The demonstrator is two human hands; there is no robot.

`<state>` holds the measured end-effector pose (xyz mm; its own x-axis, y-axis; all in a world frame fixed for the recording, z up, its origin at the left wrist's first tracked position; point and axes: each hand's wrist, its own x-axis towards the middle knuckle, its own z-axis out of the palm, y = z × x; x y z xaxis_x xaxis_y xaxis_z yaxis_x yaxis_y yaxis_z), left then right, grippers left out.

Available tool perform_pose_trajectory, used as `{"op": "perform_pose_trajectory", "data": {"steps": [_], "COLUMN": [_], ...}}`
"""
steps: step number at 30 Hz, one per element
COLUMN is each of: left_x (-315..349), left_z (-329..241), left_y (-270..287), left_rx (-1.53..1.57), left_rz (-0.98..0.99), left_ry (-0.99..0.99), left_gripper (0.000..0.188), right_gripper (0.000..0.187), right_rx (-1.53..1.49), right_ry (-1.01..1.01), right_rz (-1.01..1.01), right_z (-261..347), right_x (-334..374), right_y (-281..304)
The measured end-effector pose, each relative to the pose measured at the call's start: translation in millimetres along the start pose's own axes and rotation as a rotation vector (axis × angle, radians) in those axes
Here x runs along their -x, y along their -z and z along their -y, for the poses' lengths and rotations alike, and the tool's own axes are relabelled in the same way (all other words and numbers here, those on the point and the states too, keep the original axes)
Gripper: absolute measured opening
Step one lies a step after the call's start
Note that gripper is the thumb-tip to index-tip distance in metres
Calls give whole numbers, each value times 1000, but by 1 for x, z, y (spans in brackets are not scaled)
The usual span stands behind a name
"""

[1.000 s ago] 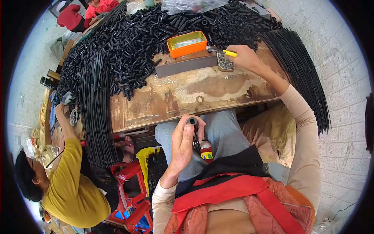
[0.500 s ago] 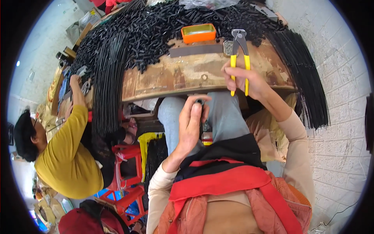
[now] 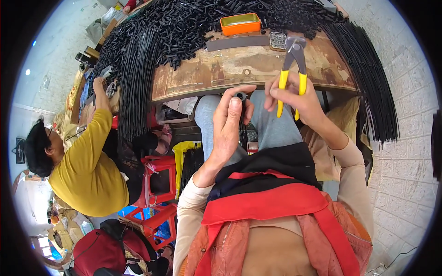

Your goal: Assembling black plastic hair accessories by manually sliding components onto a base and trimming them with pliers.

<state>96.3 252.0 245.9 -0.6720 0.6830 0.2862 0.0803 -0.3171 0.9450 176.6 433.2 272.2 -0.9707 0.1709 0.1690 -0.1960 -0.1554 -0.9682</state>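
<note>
My left hand (image 3: pixel 225 131) is closed around a short black tube (image 3: pixel 240 95), its open round end facing up beside the thumb. Thin black strands (image 3: pixel 244 131) hang below that hand; whether they belong to the tube, I cannot tell. In my right hand (image 3: pixel 305 102) is a pair of end-cutting pliers (image 3: pixel 299 57) with yellow handles, jaws pointing away from me. Both hands are above my lap, just off the table's front edge, and the pliers do not touch the tube.
The wooden table (image 3: pixel 193 78) carries a large heap of black tubes (image 3: pixel 184 32), an orange tin (image 3: pixel 240 25), a flat dark strip (image 3: pixel 237 43) and a small metal-filled box (image 3: pixel 277 40). Black rod bundles (image 3: pixel 138 83) overhang the edge. A person in mustard yellow (image 3: pixel 90 170) works at left.
The pliers and my right hand have shifted slightly right and nearer to me, and the fingers have changed their grip. The tube's open end now shows more clearly in my left hand.
</note>
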Motion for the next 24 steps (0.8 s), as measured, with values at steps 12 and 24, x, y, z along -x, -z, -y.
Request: {"op": "perform_pose_trajectory", "data": {"steps": [12, 24], "left_x": [-12, -14], "left_z": [6, 7], "left_y": [-27, -27], "left_rx": [72, 95], "left_rz": [188, 279], "left_ry": [88, 80], "left_gripper": [56, 60], "right_gripper": [15, 20], "right_rx": [270, 134], "right_ry": [107, 253], "right_rz": [-70, -121], "right_z": [6, -3], "right_x": [29, 32], "right_y": [8, 9]}}
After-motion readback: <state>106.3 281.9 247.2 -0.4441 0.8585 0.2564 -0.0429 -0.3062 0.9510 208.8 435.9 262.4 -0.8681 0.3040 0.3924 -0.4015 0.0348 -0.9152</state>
